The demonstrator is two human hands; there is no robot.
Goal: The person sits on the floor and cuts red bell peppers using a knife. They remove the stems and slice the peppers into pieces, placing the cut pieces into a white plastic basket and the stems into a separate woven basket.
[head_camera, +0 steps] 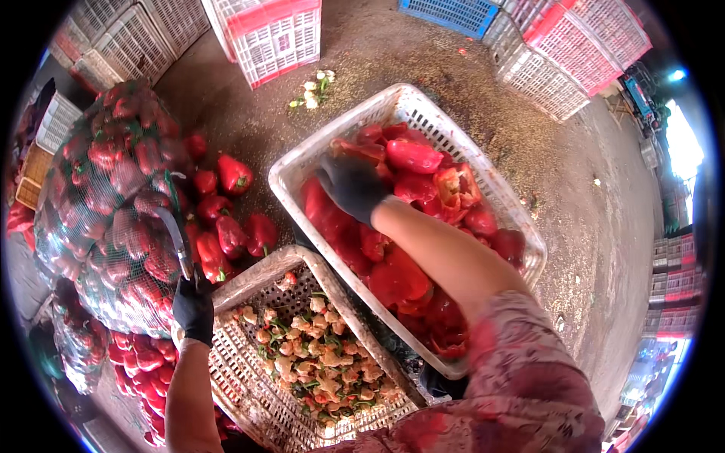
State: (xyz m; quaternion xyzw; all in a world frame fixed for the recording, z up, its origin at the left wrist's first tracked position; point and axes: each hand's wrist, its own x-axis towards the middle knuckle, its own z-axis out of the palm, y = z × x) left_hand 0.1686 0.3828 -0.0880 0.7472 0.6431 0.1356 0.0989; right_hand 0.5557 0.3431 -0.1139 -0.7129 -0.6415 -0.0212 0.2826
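In my left hand [194,308], gloved in black, is a curved knife [174,232] with its blade pointing up and away. It is beside a green mesh sack [113,209] full of red bell peppers. My right hand [352,184], also black-gloved and blurred, reaches into a white plastic crate [340,125] of red bell peppers [415,157]. Its fingers are over the peppers at the crate's left end; whether they grip one is hidden. One pepper [456,186] there is cut open, showing its pale inside. Below my left wrist's right side, a dirty white crate [235,334] holds pepper cores with green stems [325,362].
Loose red peppers [231,232] lie on the floor between the sack and the crates. Stacked white and red crates [277,39] stand beyond, with more [558,56] at far right and a blue crate [447,14]. Seeds [510,136] and a few cores [311,90] litter the floor.
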